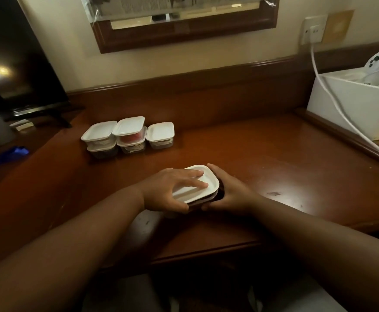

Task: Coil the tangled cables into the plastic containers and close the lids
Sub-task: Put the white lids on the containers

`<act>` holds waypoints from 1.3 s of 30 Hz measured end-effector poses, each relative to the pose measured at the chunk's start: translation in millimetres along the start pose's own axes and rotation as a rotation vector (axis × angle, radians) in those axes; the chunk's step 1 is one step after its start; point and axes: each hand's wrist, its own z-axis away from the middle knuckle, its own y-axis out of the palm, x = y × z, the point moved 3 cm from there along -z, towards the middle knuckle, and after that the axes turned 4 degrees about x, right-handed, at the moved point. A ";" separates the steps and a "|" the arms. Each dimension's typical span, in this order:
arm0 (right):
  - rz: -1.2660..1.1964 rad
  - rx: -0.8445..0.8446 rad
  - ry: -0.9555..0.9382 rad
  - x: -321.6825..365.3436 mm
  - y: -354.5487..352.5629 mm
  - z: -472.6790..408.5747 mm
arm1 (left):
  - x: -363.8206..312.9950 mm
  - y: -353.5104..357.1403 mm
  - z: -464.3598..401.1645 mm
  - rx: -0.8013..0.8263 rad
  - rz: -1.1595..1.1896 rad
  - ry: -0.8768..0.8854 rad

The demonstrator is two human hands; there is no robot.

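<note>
A small plastic container with a white lid sits near the front of the wooden desk, between both hands. My left hand lies over the lid with straight fingers pressing on top, thumb under the near edge. My right hand curls round the container's right side and grips it. Dark contents show under the lid's edge; the cable inside is hidden. Several closed white-lidded containers stand in a stacked group at the back left; one shows something red inside.
A dark TV screen on a stand stands at the back left. A white box with white devices sits at the right, and a white cord runs from the wall socket across it. A mirror frame hangs above.
</note>
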 end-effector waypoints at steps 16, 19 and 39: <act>-0.078 0.109 0.003 -1.0 0.8 -1.3 | 10.5 5.2 1.4 0.050 0.098 0.004; -0.111 0.079 0.046 -2.4 2.0 -3.2 | 11.6 7.3 -0.9 0.046 0.081 -0.004; 0.695 0.062 0.124 17.8 -1.4 -12.5 | 18.5 21.0 -9.1 0.106 -0.139 -0.158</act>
